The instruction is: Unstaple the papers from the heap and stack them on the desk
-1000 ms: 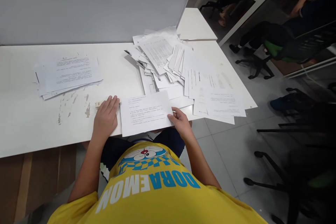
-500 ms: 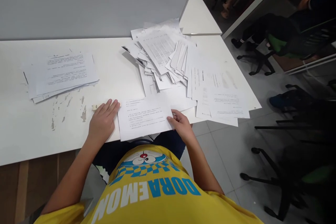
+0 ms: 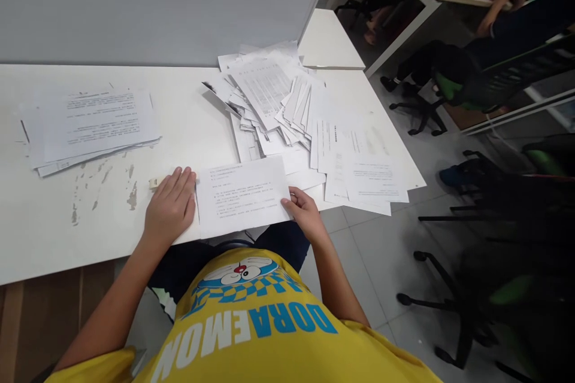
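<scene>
A printed sheet of paper (image 3: 241, 194) lies at the near edge of the white table (image 3: 40, 227), overhanging it slightly. My right hand (image 3: 303, 214) grips its right edge, thumb on top. My left hand (image 3: 169, 208) lies flat on the table beside the sheet's left edge, fingers together and stretched out. A small beige object (image 3: 154, 182) sits just past my left fingertips.
A neat stack of printed papers (image 3: 87, 128) lies at the left. A big loose heap of papers (image 3: 291, 114) spreads to the right, up to the table's edge. A grey partition (image 3: 157, 6) backs the table. Another person (image 3: 485, 42) sits on a green chair at the right; dark chairs (image 3: 494, 251) stand nearby.
The view has shifted slightly; both hands and the sheet keep their places on the table.
</scene>
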Demonstrator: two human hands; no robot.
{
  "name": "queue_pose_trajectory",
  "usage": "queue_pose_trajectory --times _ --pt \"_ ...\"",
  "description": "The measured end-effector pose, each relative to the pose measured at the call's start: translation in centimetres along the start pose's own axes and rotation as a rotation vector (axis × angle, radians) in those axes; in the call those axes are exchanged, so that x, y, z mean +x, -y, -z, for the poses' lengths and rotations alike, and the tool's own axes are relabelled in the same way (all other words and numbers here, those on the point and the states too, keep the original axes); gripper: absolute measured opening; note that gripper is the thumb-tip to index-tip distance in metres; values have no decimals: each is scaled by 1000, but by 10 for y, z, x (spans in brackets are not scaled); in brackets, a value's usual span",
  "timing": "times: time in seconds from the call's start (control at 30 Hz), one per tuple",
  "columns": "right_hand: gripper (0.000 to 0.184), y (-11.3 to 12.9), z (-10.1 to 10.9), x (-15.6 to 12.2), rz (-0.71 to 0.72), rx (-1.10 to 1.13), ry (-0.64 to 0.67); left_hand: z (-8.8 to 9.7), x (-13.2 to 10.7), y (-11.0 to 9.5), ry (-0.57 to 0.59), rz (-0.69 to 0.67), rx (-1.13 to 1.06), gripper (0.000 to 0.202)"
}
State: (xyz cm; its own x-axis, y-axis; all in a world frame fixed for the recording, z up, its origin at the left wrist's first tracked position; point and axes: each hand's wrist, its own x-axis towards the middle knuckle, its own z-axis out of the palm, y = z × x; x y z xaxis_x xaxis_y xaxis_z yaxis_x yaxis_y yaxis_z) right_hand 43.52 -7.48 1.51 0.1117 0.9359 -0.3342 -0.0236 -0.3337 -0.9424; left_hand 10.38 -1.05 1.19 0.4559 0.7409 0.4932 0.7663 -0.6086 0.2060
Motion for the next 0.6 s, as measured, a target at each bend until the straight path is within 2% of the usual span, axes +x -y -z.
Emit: queue_pose_trajectory --times 0.13,0.23,0.3,0.4,0.47,0.53,0.6 --pt "42 5 9 -3 65 62 -97 5 -4 3 -97 27 -33 65" --pt "42 21 22 -8 116 105 -174 8 -4 -10 -187 74 -135 55" --pt "40 34 30 -12 154 116 -195 8 2 -30 -202 229 -337 52" --pt "38 50 31 -16 216 111 -197 6 17 -66 -143 535 -878 63" --pt "37 56 24 -18 235 87 -176 4 26 -79 -108 649 -1193 70" --pt "37 58 16 -20 242 61 -143 7 32 -77 -80 700 -1280 65" --pt "38 58 11 -21 255 31 -104 16 36 -62 -79 741 -1186 60"
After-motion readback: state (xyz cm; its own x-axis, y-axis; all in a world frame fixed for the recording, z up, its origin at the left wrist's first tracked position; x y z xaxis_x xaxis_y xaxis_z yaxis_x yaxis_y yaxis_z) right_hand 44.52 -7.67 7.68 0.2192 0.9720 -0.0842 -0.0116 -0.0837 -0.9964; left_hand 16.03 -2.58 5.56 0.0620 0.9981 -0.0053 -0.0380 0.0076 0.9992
